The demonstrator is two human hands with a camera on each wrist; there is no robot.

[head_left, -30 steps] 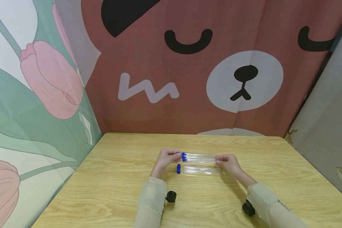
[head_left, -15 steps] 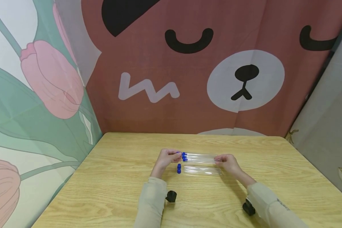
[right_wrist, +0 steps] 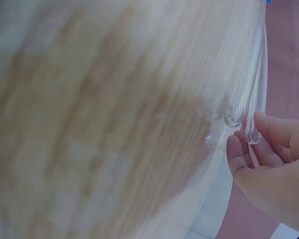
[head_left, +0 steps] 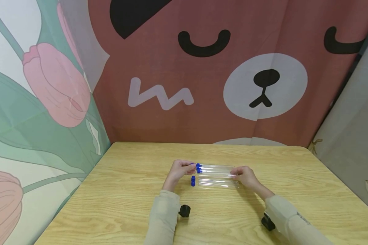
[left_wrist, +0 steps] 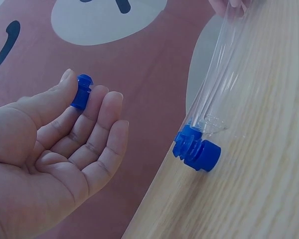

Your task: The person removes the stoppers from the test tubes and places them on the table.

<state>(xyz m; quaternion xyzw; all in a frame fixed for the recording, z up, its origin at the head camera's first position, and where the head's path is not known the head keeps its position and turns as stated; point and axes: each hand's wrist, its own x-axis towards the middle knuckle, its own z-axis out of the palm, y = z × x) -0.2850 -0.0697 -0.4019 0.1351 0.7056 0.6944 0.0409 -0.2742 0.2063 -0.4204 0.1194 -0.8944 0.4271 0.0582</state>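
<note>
My left hand (head_left: 179, 171) pinches a small blue stopper (left_wrist: 81, 93) between thumb and index finger; the other fingers are loosely bent. A clear test tube (right_wrist: 253, 135) is in the fingers of my right hand (head_left: 246, 177), held near its rounded end. Its open end points left, toward the left hand. Beyond it, tubes with blue stoppers (head_left: 199, 167) lie side by side, partly overlapped by the hands in the head view. On the near side are clear tubes without stoppers (head_left: 217, 184), and two loose blue stoppers (head_left: 193, 181) to their left.
The wooden table (head_left: 125, 204) carries all these things, its far edge meeting a bear-print curtain (head_left: 159, 126). A flower-print curtain (head_left: 55, 88) hangs at the left. Black wrist cameras (head_left: 185, 211) stick out from the sleeves, low over the table.
The right hand has shifted slightly left and toward me; its tube now lies nearer the unstoppered tubes, apart from the stoppered ones. The left hand has stayed nearly still.
</note>
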